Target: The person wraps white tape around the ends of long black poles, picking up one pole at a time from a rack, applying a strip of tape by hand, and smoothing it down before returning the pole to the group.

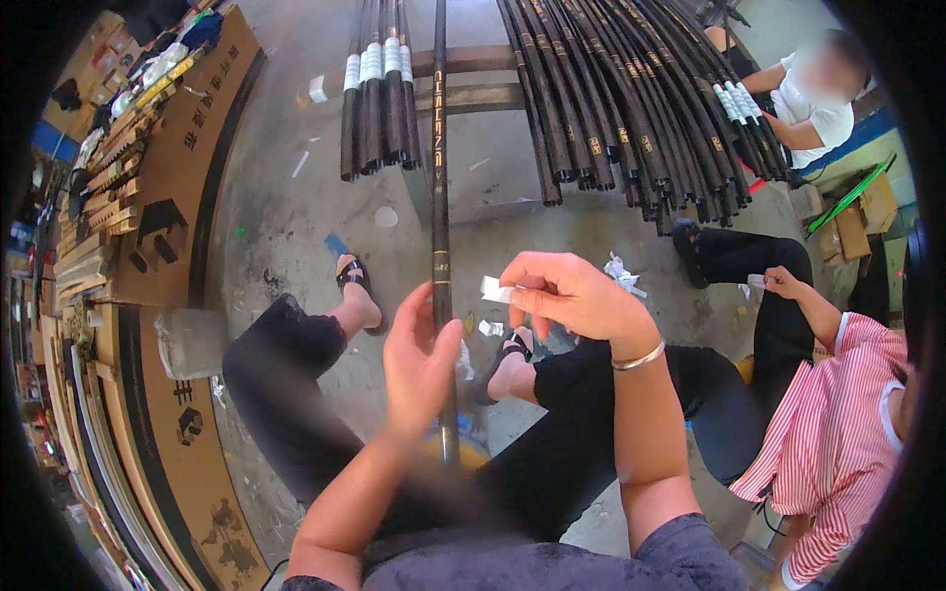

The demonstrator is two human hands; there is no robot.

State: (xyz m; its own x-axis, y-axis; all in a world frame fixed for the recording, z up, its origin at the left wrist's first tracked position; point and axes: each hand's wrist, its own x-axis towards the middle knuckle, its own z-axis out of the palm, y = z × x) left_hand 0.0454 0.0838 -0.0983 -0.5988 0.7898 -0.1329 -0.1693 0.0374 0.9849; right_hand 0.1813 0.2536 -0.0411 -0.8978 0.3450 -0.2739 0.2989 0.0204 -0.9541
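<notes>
A long black fishing rod (440, 212) with gold markings stands upright in the picture before me, its lower end between my legs. My left hand (419, 360) is closed round it, thumb in front and fingers partly hidden behind. Just to the right, my right hand (581, 300) pinches a small white paper label (499, 290) between thumb and fingers. The label's left edge is a short way from the rod, apart from it. A silver bangle circles my right wrist.
Many black rods (631, 118) lie on a rack at the far right; several with white wraps (379, 108) lie left of mine. Cartons (177, 167) line the left side. Paper scraps (621, 276) litter the floor. A co-worker in red stripes (828, 414) sits close at right, another person (813, 108) beyond.
</notes>
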